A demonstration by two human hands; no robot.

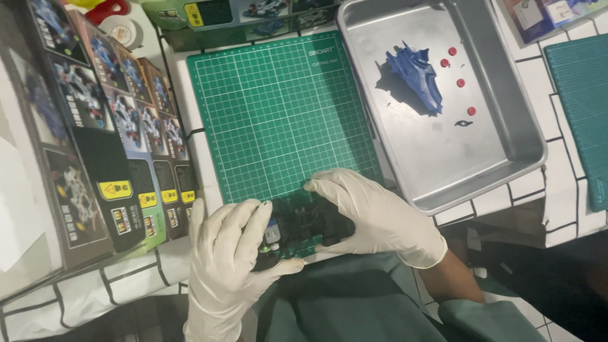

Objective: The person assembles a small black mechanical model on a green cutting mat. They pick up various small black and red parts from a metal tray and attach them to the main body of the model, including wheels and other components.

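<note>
White tiled table (pixel 557 190) with green cutting mat (pixel 278 114), steel tray (pixel 506 145), seemingly boxed kits (pixel 133 145).

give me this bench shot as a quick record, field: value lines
left hand: gloved left hand grips the black toy car chassis from its left end
right hand: gloved right hand covers the chassis's right end
surface: green cutting mat on a white tiled table
tray: metal tray to the right, holding a blue car body shell and small red round parts
left side: row of printed boxes
</note>
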